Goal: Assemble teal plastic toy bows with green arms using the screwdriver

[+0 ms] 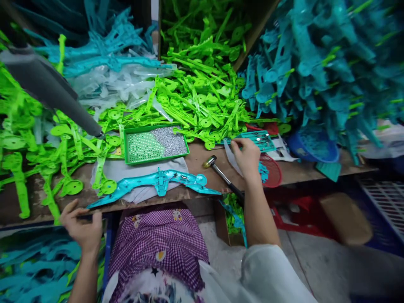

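Note:
My left hand (82,225) sits at the near left edge of the wooden bench (202,158), fingers curled on the tip of a long teal plastic bow-shaped part (158,183) that lies across a grey cloth. My right hand (246,156) reaches forward to a small teal tray (260,140) of tiny metal pieces, fingers pinched together at its edge; what they hold is too small to see. A small hammer (221,174) lies between the bow part and my right hand.
A green tray (155,144) of small screws stands mid-bench. Heaps of green plastic parts (202,97) cover the back and left. Teal parts (322,63) pile at right, beside a blue basket (311,147) and a red sieve (273,170). A grey pneumatic tool (50,90) hangs at left.

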Motion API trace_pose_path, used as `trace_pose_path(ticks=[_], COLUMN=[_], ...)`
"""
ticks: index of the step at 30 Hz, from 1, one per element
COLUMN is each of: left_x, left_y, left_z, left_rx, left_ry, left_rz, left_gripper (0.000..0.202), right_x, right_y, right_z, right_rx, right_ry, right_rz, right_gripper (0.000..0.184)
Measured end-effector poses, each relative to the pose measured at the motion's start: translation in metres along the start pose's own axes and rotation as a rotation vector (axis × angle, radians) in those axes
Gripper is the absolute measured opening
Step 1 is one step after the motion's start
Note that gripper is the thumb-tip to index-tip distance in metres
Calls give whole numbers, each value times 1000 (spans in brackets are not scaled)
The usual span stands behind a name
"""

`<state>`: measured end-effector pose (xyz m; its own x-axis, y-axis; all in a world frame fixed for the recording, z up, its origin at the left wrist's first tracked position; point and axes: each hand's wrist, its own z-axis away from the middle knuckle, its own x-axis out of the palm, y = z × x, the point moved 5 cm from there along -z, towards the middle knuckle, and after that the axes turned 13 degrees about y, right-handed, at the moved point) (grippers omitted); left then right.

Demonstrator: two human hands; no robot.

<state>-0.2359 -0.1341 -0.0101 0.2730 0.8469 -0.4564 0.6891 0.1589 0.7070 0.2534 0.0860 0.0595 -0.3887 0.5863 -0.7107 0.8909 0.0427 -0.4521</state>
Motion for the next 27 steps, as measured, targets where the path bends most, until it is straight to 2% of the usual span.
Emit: trace_pose_path(ticks=[3,6,8,11,14,16,18,20,22,24,27], left_x=[-6,-2,4,16,32,43,54,65,76,86,100], left_y=[23,47,62,83,103,119,138,157,171,181,187], left_z=[-3,-8,-12,-17,-23,-27,-29,-29,-24,-12,15], left_rx=[47,34,59,122,147,130,95,62,66,116,268], left_ry=[215,297,335,364,363,380,385,348,262,120,-160], left_rz=[10,59,84,168,278,320,327,319,325,371,451], left_gripper=[27,28,29,30,31,30,28,25,22,18,13], right_x=[9,13,13,9,2,-2,-4,3,21,45,72], right_y=[-11,-18,-11,10,32,37,29,11,-11,-28,-36], right_z=[22,58,78,92,91,83,71,56,39,23,7], right_rx=[-126,-256,-269,-192,-98,-74,-84,-119,-175,-221,-239], right_ry=[-198,-371,-417,-391,-309,-222,-126,-71,-102,-197,-266], right_rz=[5,163,255,309,338,351,330,237,99,66,122], right_gripper=[26,26,25,24,27,27,30,33,36,38,36])
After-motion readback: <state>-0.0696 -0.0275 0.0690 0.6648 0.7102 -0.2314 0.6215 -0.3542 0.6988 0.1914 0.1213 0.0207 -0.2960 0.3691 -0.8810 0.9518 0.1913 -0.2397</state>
